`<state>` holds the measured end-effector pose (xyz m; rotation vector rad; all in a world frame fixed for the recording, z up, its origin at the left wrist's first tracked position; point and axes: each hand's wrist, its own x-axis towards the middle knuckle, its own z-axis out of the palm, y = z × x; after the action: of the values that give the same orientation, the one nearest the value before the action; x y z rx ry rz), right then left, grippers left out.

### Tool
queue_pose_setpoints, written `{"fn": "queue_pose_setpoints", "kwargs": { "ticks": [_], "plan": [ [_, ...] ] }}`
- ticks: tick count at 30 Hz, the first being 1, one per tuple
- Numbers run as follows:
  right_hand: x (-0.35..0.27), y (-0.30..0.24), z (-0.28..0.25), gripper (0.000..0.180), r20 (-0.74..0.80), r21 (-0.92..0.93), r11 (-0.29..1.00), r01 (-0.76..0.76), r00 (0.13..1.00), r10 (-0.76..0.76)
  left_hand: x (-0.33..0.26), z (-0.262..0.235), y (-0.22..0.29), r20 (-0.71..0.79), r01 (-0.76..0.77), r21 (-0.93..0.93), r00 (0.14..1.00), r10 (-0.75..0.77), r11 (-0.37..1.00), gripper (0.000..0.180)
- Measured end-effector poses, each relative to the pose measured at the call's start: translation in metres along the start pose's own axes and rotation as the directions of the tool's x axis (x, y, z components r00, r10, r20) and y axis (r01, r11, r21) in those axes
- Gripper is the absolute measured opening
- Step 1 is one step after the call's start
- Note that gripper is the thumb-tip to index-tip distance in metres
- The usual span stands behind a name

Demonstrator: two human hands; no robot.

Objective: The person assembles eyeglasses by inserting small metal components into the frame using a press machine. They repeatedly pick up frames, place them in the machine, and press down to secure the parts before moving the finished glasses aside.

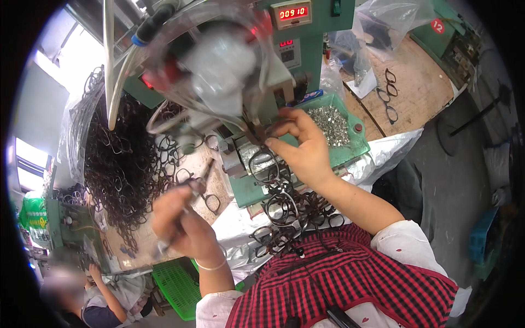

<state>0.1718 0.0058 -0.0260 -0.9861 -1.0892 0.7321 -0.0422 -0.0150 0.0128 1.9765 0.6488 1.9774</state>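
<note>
My right hand (307,156) is at the green bench machine (314,52), its thumb and fingertips pinched on a dark eyeglass frame (263,167) under the machine's head. One round rim of that frame hangs over the metal work block. Left of the machine, my left hand (186,221) is smeared by motion, its fingers curled. Dark blurred shapes show at its fingers, but I cannot make out what they are. Several dark eyeglass frames (295,203) lie bunched at the bench's front edge, against my red-and-black checked apron (317,273).
Right of the work block stands a green tray (358,147) of small metal parts. A large heap of eyeglass frames (117,164) fills the left side. More frames (388,95) lie on the right table. A green basket (175,287) is below; another person (104,298) sits at lower left.
</note>
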Motion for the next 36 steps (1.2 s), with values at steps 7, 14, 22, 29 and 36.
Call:
{"fn": "queue_pose_setpoints", "kwargs": {
  "ticks": [7, 14, 22, 29, 36],
  "plan": [
    [-0.013, -0.029, 0.015, 0.057, 0.108, 0.120, 0.977, -0.176, 0.981, 0.164, -0.026, 0.011, 0.066, 0.834, 0.233, -0.174, 0.551, 0.017, 0.957, 0.023],
    [0.016, 0.015, -0.065, 0.027, 0.206, -0.775, 0.577, 0.258, 0.966, -0.154, 0.007, 0.029, 0.013, 0.582, -0.359, 0.184, 0.790, 0.193, 0.915, 0.028],
    [0.005, 0.076, -0.108, 0.016, 0.121, -0.903, 0.383, 0.193, 0.971, -0.205, -0.004, 0.025, -0.013, 0.673, -0.271, 0.171, 0.734, 0.089, 0.947, 0.028],
    [0.022, 0.075, -0.112, 0.019, 0.192, -0.864, 0.417, 0.281, 0.951, -0.245, -0.042, 0.031, -0.009, 0.523, -0.132, 0.200, 0.852, 0.008, 0.971, 0.034],
    [0.001, 0.058, -0.113, 0.018, -0.040, -0.626, 0.778, 0.051, 0.994, -0.098, -0.032, -0.100, -0.018, 0.041, 0.115, 0.852, 0.958, -0.283, 0.511, 0.019]
  ]
}}
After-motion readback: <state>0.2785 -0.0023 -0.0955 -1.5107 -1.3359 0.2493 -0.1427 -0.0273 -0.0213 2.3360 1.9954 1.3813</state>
